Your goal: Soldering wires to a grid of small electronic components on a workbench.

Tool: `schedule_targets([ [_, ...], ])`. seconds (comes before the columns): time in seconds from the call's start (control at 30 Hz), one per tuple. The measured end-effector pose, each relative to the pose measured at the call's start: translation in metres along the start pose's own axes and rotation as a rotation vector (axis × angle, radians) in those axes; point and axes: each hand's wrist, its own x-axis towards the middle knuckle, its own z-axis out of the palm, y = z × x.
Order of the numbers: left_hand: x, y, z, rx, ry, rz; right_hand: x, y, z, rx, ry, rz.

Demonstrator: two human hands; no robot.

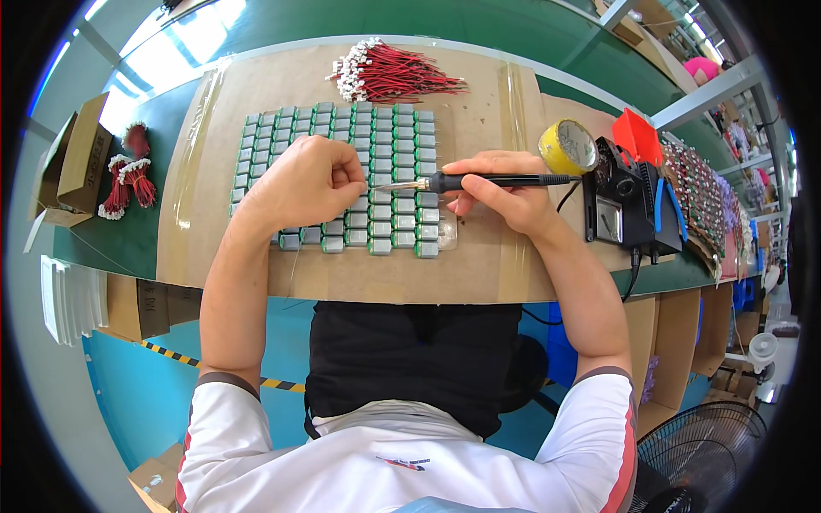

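Rows of small grey blocks with green edges [404, 132], probably little electronic parts, stand close together on a sheet of brown cardboard [505, 274]. Over the middle of these rows is my left hand [312, 175], fingers curled into a pinch; what they hold, if anything, is hidden. My right hand [517, 201] grips a black soldering iron [496, 180] like a pen, to the right of the rows. The iron's metal tip points left, over the blocks and close to my left fingertips. A thin wire strand shows below my left wrist.
A bundle of red wires with white connectors [393, 73] lies beyond the rows. To the right are a yellow tape roll [568, 146] and a black soldering station [629, 201] with a red box. At the left, more wire bundles [128, 179] lie beside an open carton [84, 158].
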Motion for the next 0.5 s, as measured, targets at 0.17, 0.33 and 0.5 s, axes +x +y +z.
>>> schedule_targets([
  [0.17,-0.0010,0.0021,0.0003,0.000,0.006,0.038,-0.0004,0.0002,-0.0007,-0.006,-0.006,0.004],
  [0.33,-0.0010,0.0014,0.0010,0.002,0.011,0.049,-0.0002,-0.0035,-0.0009,-0.026,-0.021,0.014],
  [0.5,-0.0015,0.0025,0.0009,-0.007,0.004,0.046,0.0000,-0.0034,-0.0004,-0.033,-0.028,0.015],
])
